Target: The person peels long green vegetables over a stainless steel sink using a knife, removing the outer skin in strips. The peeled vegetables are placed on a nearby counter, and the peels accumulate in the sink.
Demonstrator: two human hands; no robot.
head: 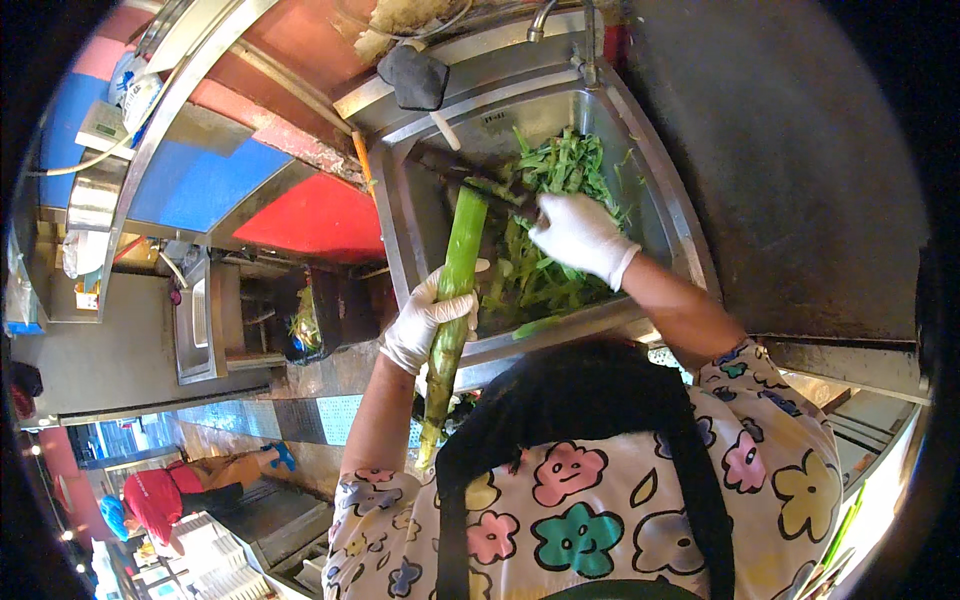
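My left hand [433, 315], in a white glove, is wrapped around a long, thick green stalk [460, 247]. The stalk slants up over the sink's near left part; its upper end is bright green, its lower end brownish and close to my left forearm. In my gloved right hand [581, 236] is the handle of a dark blade [480, 180], probably a knife, blurred. That blade crosses the stalk's upper end; whether they touch I cannot tell. Beneath both hands, green peelings [562, 161] are heaped in the stainless steel sink [686, 225].
A faucet [536, 30] rises behind the sink. A dark grey object [414, 76] and a whitish handle lie at its back left rim. A black-lined bin [307, 322] stands left. A person in red [154, 495] is far off at lower left.
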